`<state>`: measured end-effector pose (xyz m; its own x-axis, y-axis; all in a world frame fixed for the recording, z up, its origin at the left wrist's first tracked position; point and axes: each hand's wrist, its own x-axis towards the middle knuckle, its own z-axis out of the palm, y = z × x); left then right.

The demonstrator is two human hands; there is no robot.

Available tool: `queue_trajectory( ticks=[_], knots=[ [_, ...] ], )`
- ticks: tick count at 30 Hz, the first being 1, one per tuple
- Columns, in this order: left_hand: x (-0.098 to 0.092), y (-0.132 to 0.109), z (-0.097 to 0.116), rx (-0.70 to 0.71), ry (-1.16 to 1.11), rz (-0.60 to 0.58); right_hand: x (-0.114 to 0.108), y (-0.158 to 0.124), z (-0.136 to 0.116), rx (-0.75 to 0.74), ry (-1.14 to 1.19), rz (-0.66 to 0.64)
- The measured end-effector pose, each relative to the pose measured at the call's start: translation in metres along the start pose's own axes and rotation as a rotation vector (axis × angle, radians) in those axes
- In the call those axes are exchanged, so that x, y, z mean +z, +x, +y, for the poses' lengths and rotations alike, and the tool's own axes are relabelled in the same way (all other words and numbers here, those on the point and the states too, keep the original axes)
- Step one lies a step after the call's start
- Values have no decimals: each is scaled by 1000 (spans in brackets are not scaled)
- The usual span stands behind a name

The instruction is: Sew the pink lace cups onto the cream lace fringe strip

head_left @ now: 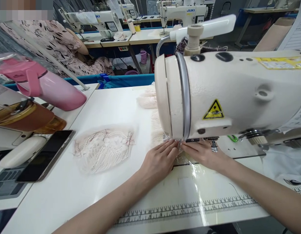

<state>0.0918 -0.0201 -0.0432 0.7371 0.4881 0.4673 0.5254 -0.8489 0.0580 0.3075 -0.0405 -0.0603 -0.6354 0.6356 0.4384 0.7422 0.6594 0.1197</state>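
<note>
Both of my hands lie at the front of the white sewing machine (226, 94), under its head. My left hand (161, 159) presses on pale lace fabric (156, 126), its fingers close together and pointing at the needle area. Just to the right, my right hand (201, 152) has its fingertips at the edge of the same fabric, near the metal parts under the head. The needle and the fabric beneath the machine head are mostly hidden. A separate piece of cream fringed lace (104, 149) lies flat on the white table (116, 107), left of my left hand.
A black phone (45, 156), an amber cup (26, 117) and a pink bottle (55, 86) are at the left. A printed ruler (172, 213) runs along the front edge. Behind, a person in a floral garment (50, 42) sits near other sewing machines (184, 14).
</note>
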Motion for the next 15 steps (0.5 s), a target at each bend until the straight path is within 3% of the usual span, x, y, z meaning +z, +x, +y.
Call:
queue_trajectory(
  ticks=[4, 9, 15],
  knots=[
    [1, 0, 2, -12, 15, -3, 0, 2, -3, -74, -46, 40],
    [-1, 0, 3, 5, -4, 22, -3, 5, -6, -63, 90, -1],
    [-1, -3, -2, -34, -7, -119, -4, 7, -6, -52, 168, 24]
  ],
)
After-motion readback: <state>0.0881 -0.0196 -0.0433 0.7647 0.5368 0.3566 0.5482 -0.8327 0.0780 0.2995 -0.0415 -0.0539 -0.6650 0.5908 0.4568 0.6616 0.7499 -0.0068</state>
